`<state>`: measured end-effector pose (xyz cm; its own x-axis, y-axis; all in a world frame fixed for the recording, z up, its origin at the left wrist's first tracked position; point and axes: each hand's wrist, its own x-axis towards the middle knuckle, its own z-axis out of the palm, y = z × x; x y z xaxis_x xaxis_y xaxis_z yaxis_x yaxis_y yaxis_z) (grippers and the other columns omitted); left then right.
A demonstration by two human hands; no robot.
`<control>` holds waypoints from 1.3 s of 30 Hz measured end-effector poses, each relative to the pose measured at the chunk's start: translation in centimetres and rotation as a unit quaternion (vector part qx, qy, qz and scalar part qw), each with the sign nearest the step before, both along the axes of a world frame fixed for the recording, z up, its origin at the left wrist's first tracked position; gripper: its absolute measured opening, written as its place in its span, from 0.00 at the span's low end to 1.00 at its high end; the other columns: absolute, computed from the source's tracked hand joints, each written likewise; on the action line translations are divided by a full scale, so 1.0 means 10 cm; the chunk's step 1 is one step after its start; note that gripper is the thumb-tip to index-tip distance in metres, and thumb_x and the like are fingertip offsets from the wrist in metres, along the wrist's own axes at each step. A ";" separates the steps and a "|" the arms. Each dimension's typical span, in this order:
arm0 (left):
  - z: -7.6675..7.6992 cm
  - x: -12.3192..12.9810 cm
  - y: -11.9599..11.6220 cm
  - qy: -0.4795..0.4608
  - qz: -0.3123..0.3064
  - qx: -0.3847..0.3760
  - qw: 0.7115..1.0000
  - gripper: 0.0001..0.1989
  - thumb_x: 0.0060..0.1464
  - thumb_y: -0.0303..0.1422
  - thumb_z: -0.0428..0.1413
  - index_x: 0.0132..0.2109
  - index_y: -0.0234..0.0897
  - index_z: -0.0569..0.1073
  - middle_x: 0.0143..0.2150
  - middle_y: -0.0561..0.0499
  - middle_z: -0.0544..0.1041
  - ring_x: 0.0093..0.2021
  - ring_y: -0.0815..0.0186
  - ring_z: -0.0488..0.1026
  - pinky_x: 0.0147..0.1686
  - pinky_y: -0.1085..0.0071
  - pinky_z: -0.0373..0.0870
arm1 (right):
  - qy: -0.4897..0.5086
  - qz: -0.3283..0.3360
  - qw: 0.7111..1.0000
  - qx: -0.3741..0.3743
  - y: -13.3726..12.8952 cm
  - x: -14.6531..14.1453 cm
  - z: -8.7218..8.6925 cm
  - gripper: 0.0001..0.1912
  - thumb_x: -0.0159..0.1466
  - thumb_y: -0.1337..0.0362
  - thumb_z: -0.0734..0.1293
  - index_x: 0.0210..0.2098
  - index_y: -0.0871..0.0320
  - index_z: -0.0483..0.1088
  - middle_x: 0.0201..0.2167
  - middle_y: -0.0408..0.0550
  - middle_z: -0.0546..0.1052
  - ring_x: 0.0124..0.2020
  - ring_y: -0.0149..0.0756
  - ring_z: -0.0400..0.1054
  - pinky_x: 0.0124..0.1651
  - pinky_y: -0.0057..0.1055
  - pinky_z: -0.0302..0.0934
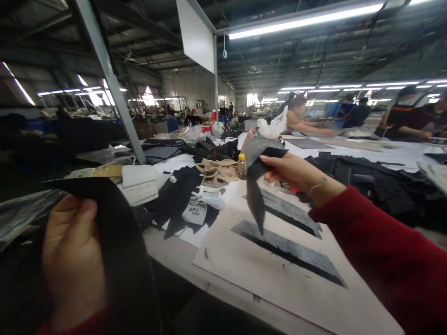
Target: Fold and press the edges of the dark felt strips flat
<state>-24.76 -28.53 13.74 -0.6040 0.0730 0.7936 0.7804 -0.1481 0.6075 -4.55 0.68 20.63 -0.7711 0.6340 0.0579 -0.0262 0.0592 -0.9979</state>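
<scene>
At the lower left, my left hand (75, 251) is closed on a large black sheet of material (124, 251), which curves down past the table edge. My right hand (286, 172) pinches a black and grey strip of material (256, 190) above the board; the strip folds over and hangs down. Beneath it, two rows of grey-topped black strips (289, 251) lie on a pale board (226, 251). Which material these pieces are, I cannot tell for certain.
Piled black pieces (185, 186) lie left of the board, with a handwritten white label (195, 211) on them. Behind are a tan cloth bundle (218, 172) and a yellow-lidded jar (242, 166). More black pieces (366, 181) cover the right side. A metal post (111, 83) rises at left; other people (300, 116) work beyond.
</scene>
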 end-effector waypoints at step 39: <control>-0.23 1.27 1.69 0.046 -0.571 -0.544 0.613 0.15 0.52 0.36 0.51 0.46 0.36 0.69 0.39 0.52 0.74 0.38 0.65 0.70 0.37 0.73 0.67 | -0.126 -0.005 0.977 0.174 -0.29 1.47 -0.66 0.16 0.58 0.56 0.62 0.41 0.56 0.73 0.32 0.43 0.73 0.30 0.30 0.64 0.30 0.24 0.57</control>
